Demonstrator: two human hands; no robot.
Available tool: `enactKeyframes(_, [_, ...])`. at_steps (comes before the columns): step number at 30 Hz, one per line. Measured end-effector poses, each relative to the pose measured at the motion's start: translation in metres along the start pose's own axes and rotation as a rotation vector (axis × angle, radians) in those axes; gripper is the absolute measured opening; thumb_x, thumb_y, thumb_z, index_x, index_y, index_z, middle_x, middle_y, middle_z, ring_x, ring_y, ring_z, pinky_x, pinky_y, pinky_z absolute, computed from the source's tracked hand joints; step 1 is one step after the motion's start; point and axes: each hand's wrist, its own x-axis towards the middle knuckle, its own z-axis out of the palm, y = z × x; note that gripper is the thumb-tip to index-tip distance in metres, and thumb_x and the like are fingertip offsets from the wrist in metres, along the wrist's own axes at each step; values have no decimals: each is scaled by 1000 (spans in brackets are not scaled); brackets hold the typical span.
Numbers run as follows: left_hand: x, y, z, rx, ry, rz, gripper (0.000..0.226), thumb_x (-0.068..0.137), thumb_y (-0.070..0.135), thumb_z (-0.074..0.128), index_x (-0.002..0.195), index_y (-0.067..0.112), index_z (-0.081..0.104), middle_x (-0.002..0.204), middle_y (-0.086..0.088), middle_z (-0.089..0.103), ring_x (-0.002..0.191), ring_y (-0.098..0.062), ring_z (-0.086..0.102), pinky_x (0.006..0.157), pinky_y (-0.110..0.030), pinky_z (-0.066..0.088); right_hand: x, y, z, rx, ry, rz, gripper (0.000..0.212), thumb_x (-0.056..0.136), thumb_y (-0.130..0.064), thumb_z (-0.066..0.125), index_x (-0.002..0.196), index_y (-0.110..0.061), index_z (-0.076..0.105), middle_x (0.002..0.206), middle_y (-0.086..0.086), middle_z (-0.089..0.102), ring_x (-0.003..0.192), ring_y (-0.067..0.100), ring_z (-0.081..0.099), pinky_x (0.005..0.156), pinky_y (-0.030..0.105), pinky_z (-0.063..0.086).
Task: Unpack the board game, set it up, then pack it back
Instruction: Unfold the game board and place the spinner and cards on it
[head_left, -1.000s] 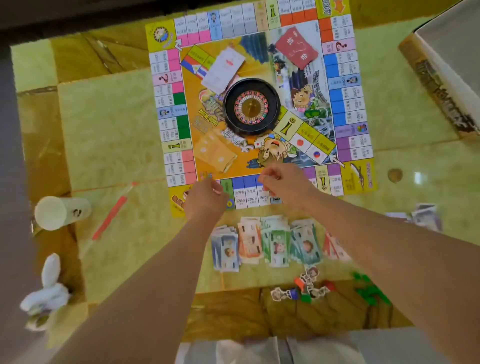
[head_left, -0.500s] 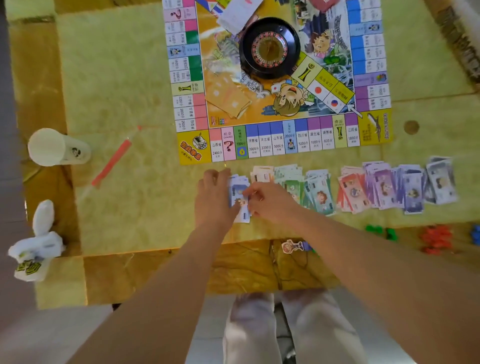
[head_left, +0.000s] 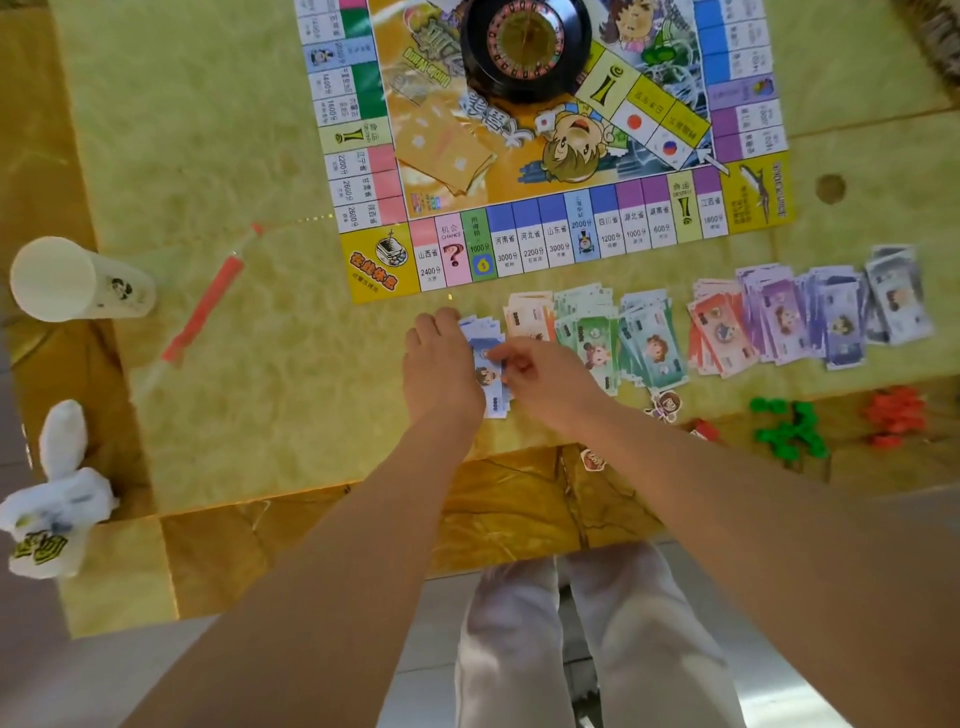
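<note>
Pressing down on a pale blue paper banknote pile (head_left: 480, 332) with the left hand (head_left: 441, 369), fingers straight and flat along its left edge. Pinching the same pile from the right with the right hand (head_left: 545, 374), fingertips curled onto the top note. Lying on the yellow-green marble table (head_left: 234, 415), just below the near edge of the colourful square game board (head_left: 379, 265), at the left end of a row of green (head_left: 587, 332), red (head_left: 722, 332) and purple note piles (head_left: 779, 317). On the board, a black roulette wheel (head_left: 519, 47). Near the right table edge, small green plastic houses (head_left: 789, 428). Far left, a white paper cup (head_left: 72, 280) on its side.
</note>
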Motion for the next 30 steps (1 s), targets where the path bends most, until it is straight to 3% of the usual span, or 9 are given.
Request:
enactKeyframes(3, [1,-1,1,-91,-37,-33,68,75,-4,71,132,8,36,129,-12,48,118,-29,46,92,-32,39,-3,1,2,-14,23,-18,33,98,-6,45,123,-16,63,121,0,65,107,16,61,98,30,47])
enactKeyframes(7, [-1,-4,0,-338,-30,-140,54,76,1,71,121,10,43,116,-9,60,102,-27,58,71,-29,41,-3,1,4,-4,19,-10,34,99,-8,43,126,-17,62,125,1,64,111,16,59,100,32,46])
enactKeyframes(10, [-2,-4,0,-468,-12,-228,46,78,10,75,116,11,50,111,-5,64,94,-23,61,67,-27,41,-4,1,4,8,17,-7,34,99,-8,42,126,-17,61,126,1,63,112,16,58,102,33,45])
enactKeyframes(15, [2,1,6,-368,10,-224,42,79,18,76,115,9,57,116,-10,54,104,-28,57,84,-34,46,-5,-1,2,66,9,22,34,99,-6,42,125,-16,61,120,0,63,100,11,56,92,27,47])
enactKeyframes(18, [0,0,6,-332,22,-208,31,83,15,70,110,9,55,112,-10,61,101,-29,58,77,-34,42,-3,0,-2,102,-18,65,30,96,-6,44,117,-17,63,107,-3,63,93,13,58,82,24,47])
enactKeyframes(21, [-1,-8,1,-317,19,-235,27,85,13,66,108,8,52,110,-10,64,100,-30,60,71,-30,38,-3,4,-6,113,7,88,24,94,-7,47,107,-21,62,98,0,66,94,18,64,85,30,53])
enactKeyframes(24, [-4,-22,-4,-291,27,-254,33,84,15,68,112,7,51,114,-11,61,104,-30,58,74,-33,41,-7,7,-5,146,27,119,23,94,-8,48,105,-23,60,99,7,68,95,21,65,86,35,54])
enactKeyframes(27, [-7,-30,-8,-223,60,-297,58,80,22,76,125,5,44,127,-14,48,119,-30,46,94,-36,39,-13,5,-6,143,43,94,19,94,-10,49,102,-23,61,98,10,68,92,26,66,85,42,55])
enactKeyframes(30, [-18,-23,-15,-97,151,-273,71,82,27,74,137,6,35,135,-13,37,123,-29,39,98,-33,36,-25,7,-15,156,102,101,16,93,-11,52,96,-23,62,90,7,68,87,26,67,80,43,55])
